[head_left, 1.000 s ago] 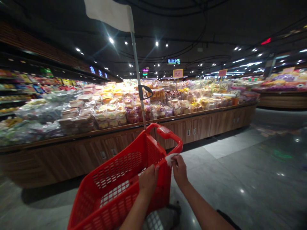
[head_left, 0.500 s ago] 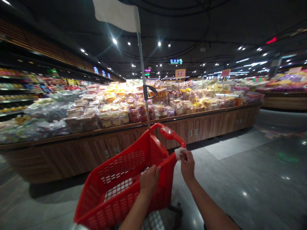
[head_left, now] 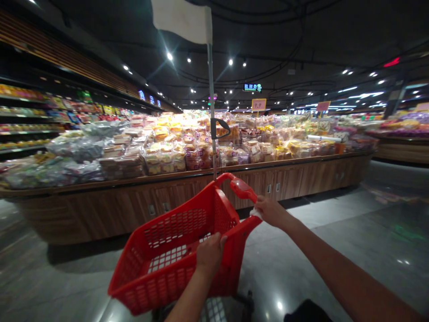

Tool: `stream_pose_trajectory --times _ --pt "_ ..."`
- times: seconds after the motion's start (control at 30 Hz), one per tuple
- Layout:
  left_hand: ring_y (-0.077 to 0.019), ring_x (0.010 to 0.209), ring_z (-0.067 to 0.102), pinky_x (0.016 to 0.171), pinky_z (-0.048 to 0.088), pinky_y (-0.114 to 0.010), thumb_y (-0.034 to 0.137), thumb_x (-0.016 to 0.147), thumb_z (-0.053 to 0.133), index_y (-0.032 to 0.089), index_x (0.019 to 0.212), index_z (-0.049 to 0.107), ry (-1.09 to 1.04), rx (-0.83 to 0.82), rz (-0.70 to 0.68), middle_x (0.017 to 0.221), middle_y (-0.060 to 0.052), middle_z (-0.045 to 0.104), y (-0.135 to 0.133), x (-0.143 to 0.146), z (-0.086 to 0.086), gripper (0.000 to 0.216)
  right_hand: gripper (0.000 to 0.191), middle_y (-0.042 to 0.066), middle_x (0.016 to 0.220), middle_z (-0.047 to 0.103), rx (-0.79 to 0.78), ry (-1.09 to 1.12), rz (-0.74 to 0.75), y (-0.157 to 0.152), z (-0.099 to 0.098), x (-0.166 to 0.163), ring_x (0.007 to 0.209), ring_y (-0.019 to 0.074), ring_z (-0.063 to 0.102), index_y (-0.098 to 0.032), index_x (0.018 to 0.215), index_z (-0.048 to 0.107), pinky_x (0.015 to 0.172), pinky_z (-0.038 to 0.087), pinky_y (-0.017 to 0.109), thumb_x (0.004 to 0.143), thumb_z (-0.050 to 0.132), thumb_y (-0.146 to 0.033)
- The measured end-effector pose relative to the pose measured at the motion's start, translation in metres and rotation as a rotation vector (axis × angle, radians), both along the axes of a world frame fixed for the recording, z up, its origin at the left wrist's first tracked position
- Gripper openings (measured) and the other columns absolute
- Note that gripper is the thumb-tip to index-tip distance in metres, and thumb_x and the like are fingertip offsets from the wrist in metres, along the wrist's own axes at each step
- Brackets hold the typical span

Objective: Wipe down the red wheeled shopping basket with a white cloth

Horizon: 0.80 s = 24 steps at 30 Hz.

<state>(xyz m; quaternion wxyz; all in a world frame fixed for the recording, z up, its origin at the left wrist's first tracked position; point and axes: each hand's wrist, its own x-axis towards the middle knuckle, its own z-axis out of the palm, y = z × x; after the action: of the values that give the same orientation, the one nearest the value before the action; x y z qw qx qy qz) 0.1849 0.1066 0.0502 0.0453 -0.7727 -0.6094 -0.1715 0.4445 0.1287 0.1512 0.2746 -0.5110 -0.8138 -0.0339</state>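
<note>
A red plastic shopping cart (head_left: 231, 264) stands before me, its basket angled to the left. My left hand (head_left: 209, 255) is closed over the near top rim of the basket. At the end of the cart's red handle (head_left: 244, 189), my right hand (head_left: 272, 212) is closed around a white wipe (head_left: 255, 213), which looks like a tissue or thin cloth. The wipe lies against the red plastic where the handle meets the basket. My right fingers partly hide it. A grey pole (head_left: 211, 80) with a white flag (head_left: 181, 20) rises behind the handle.
A long wooden display counter (head_left: 187, 197) heaped with bagged breads and snacks (head_left: 164, 156) runs behind the cart. Stocked shelves (head_left: 23, 120) line the left side. Another produce-like display (head_left: 412, 125) stands far right. Grey shiny floor (head_left: 318, 250) spreads to the right.
My right hand has moved over the handle's end, covering more of the wipe, with the forearm swung out to the right. My left hand stays on the rim. The view has shifted slightly left.
</note>
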Motion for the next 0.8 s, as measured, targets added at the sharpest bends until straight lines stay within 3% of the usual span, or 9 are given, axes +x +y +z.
stream_pose_trajectory --times 0.07,0.2,0.4,0.63,0.8 --pt "-0.0176 0.081 0.062 0.063 0.037 -0.027 0.042 0.093 0.018 0.021 0.086 0.054 -0.002 -0.010 -0.002 0.087 -0.005 0.067 0.000 -0.002 0.000 0.042 0.022 0.005 0.079 0.065 -0.042 -0.147 0.041 -0.005 0.013 -0.004 0.065 0.0142 0.058 -0.019 0.065 0.066 0.062 0.041 0.025 0.080 0.050 -0.022" --pt "-0.0185 0.082 0.062 0.065 0.038 -0.028 0.041 0.093 0.020 0.020 0.087 0.054 -0.005 -0.024 -0.001 0.088 -0.006 0.067 0.000 -0.002 0.000 0.040 0.022 0.002 0.059 0.063 -0.164 -0.271 0.066 0.001 0.027 -0.022 0.051 0.0134 0.054 -0.018 0.059 0.066 0.053 0.040 0.025 0.076 0.052 -0.019" --pt "-0.0191 0.082 0.063 0.065 0.039 -0.028 0.041 0.093 0.018 0.020 0.088 0.054 0.003 -0.011 0.004 0.087 -0.007 0.067 -0.002 -0.001 0.002 0.042 0.015 -0.004 0.049 0.060 -0.268 -0.271 0.117 0.022 0.020 -0.078 0.046 0.0101 0.051 -0.020 0.053 0.065 0.047 0.040 0.021 0.064 0.060 -0.011" --pt "-0.0197 0.081 0.063 0.064 0.040 -0.028 0.040 0.093 0.020 0.020 0.089 0.055 0.015 0.006 0.000 0.087 -0.007 0.067 -0.003 -0.008 0.001 0.041 0.018 -0.005 0.037 0.052 -0.278 -0.261 0.138 0.034 0.023 -0.063 0.040 0.0101 0.049 -0.019 0.046 0.063 0.049 0.042 0.022 0.055 0.067 -0.004" --pt "-0.0208 0.080 0.063 0.063 0.041 -0.029 0.041 0.093 0.019 0.020 0.089 0.055 0.023 0.018 -0.003 0.084 -0.007 0.067 0.000 -0.009 -0.001 0.042 0.020 -0.004 0.044 0.057 -0.241 -0.281 0.172 0.021 0.014 -0.085 0.046 0.0105 0.052 -0.020 0.051 0.065 0.055 0.043 0.022 0.061 0.062 -0.002"
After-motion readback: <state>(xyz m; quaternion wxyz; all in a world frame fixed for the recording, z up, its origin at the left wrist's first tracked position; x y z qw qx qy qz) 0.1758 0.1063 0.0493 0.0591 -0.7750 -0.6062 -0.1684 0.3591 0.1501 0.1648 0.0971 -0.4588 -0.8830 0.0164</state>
